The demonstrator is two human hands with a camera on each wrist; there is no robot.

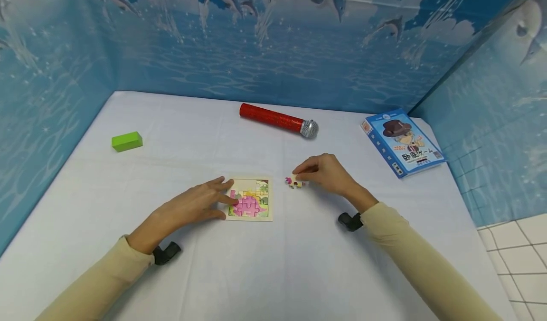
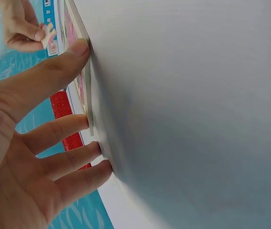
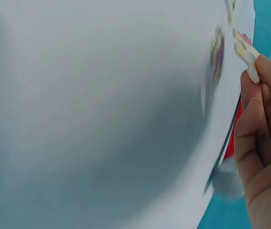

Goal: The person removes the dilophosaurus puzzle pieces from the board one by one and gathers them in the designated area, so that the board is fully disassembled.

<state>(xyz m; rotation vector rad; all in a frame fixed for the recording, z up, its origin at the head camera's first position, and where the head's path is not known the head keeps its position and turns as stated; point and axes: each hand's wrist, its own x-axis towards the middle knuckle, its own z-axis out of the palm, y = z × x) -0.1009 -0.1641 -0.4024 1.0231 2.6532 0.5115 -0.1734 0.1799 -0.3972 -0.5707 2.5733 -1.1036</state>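
A small wooden tray puzzle [image 1: 270, 200] lies on the white table, its fitted pieces showing a pink dinosaur picture [image 1: 249, 208]. Bare backing shows in its upper left part. My left hand [image 1: 194, 204] rests at the tray's left side, fingers spread, with the thumb at its near edge in the left wrist view. To the right of the tray, my right hand [image 1: 325, 173] pinches a puzzle piece [image 3: 245, 53] between thumb and fingertips, above the table. Beneath it, a loose puzzle piece [image 3: 217, 57] lies on the cloth, blurred in the right wrist view.
A red microphone [image 1: 271, 117] with a silver head lies behind the hands. At the back left sits a green block [image 1: 127, 141], and a blue game box [image 1: 405, 143] lies at the right. Blue dolphin-print curtains [image 1: 239, 50] border the table's back and sides.
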